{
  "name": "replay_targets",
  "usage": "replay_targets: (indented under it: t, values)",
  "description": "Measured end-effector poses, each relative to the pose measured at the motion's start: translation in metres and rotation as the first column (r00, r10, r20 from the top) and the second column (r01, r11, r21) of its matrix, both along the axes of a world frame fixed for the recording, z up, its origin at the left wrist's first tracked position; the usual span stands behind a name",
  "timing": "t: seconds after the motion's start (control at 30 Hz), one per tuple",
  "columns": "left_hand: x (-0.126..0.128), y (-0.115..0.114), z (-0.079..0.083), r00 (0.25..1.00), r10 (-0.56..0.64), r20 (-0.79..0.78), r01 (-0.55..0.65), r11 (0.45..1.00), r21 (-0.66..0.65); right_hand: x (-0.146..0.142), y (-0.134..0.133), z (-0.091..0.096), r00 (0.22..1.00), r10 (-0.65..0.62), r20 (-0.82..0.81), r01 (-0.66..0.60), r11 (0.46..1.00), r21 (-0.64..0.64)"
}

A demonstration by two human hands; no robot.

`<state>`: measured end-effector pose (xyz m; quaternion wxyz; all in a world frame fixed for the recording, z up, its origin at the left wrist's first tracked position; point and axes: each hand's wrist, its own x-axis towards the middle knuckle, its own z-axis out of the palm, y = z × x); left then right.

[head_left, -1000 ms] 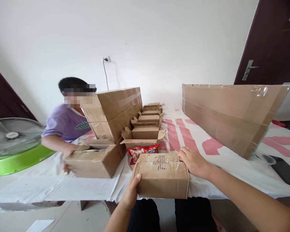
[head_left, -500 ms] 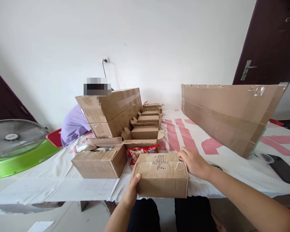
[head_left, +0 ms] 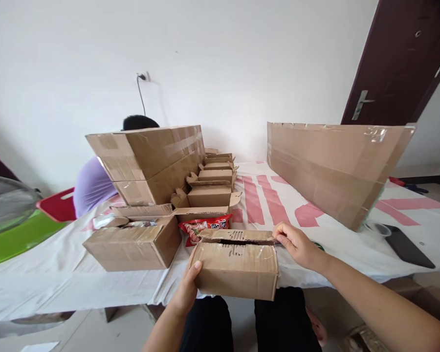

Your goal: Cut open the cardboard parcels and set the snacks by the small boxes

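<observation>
A small brown cardboard box (head_left: 238, 274) stands at the table's front edge, right before me. Its top flap (head_left: 242, 235) is lifted a little, and a dark gap shows under it. My left hand (head_left: 188, 286) grips the box's left end, thumb on the near face. With bent fingers, my right hand (head_left: 293, 244) pinches the right end of the flap. Just behind the box lies a red printed food packet (head_left: 205, 227). Left of it sits another cardboard box (head_left: 132, 247) with its top partly raised and wrapped items inside. What my box contains is hidden.
Several open small boxes (head_left: 209, 196) run back in a row beside a stacked carton wall (head_left: 165, 156). A tall cardboard panel (head_left: 333, 171) stands at right, near a black phone (head_left: 408, 246) and a clear plastic lid (head_left: 377, 228). A person in a purple top (head_left: 91, 188) sits behind the cartons.
My right hand has raised the flap, opening a gap in the box top. My left hand keeps its hold. The view has shifted slightly to the right.
</observation>
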<state>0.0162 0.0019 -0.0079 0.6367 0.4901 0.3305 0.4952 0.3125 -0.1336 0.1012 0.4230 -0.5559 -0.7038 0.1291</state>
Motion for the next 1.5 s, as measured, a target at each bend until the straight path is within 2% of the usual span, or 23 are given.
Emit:
replay_targets:
  t: [0.13,0.23,0.3,0.43,0.6,0.77,0.9,0.97,1.1,1.4,1.5]
  values:
    - [0.001,0.001,0.002,1.0,0.0,0.006,0.0,1.0,-0.006,0.008,-0.014,0.0,0.973,0.051,-0.224,-0.059,0.998,-0.026]
    - [0.002,-0.002,0.008,1.0,0.006,0.004,-0.006,0.999,-0.037,0.027,-0.025,0.0,0.944,-0.079,-0.319,0.049,0.994,-0.103]
    - [0.004,-0.005,0.015,1.0,0.013,0.0,-0.013,0.998,-0.062,0.048,-0.035,-0.003,0.941,-0.209,-0.265,0.159,0.967,-0.199]
    - [0.007,-0.009,0.03,0.999,0.033,-0.016,-0.035,0.989,-0.142,0.096,-0.061,-0.017,0.912,-0.394,-0.11,0.335,0.874,-0.35]
    - [0.009,-0.007,0.032,0.998,0.056,-0.031,-0.062,0.967,-0.249,0.134,-0.095,-0.045,0.845,-0.532,0.057,0.486,0.717,-0.5]
    - [0.007,-0.004,0.026,0.996,0.084,-0.022,-0.086,0.967,-0.238,0.145,-0.104,-0.075,0.752,-0.61,0.251,0.636,0.569,-0.522]
    - [0.006,-0.004,0.025,0.995,0.093,-0.026,-0.096,0.966,-0.239,0.145,-0.1,-0.087,0.679,-0.62,0.394,0.729,0.501,-0.467]
    - [0.005,-0.003,0.024,0.996,0.09,-0.027,-0.094,0.967,-0.237,0.143,-0.099,-0.089,0.656,-0.615,0.436,0.753,0.498,-0.43]
    - [0.004,-0.002,0.021,0.996,0.083,-0.038,-0.089,0.97,-0.227,0.139,-0.102,-0.095,0.649,-0.6,0.467,0.76,0.541,-0.36]
    - [0.006,-0.008,0.027,0.995,0.07,-0.067,-0.08,0.983,-0.167,0.138,-0.124,-0.111,0.719,-0.561,0.409,0.684,0.674,-0.279]
    - [0.006,-0.007,0.024,0.995,0.076,-0.059,-0.084,0.984,-0.157,0.133,-0.134,-0.114,0.728,-0.573,0.377,0.676,0.692,-0.254]
